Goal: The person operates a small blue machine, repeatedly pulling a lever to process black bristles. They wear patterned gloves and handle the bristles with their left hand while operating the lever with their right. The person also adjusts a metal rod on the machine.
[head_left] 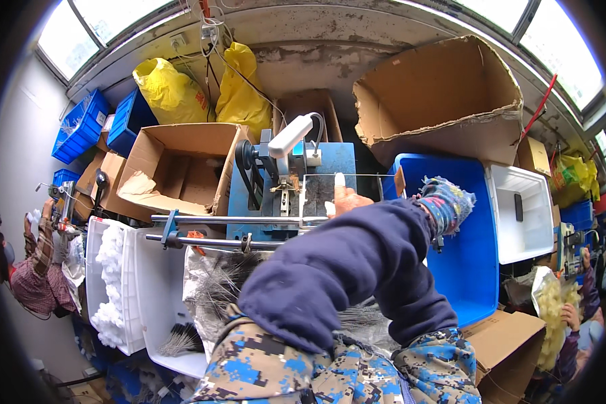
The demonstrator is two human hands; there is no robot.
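My arms cross in navy sleeves. My left hand [447,205], in a ragged multicoloured glove, reaches over the near rim of the blue bin [464,276]. It looks closed; its fingers and anything in them are hidden. A small dark metal part [438,244] shows just below it. My right hand [349,199] comes out beyond the left sleeve, its wrist covered. Its wrapped index finger is stretched out, the tip at a thin wire [367,175]. The wrapped thumb stands apart. Both lie over the blue bench machine [340,156], which has a belt wheel and a white lamp [291,137].
Two steel rods [242,219] cross before the machine. Fine wire bundles [222,283] lie near my lap. White tubs [161,289] stand left, one with white fluff [110,283]. Cardboard boxes [444,128] and yellow bags [239,87] stand behind. People work at both sides.
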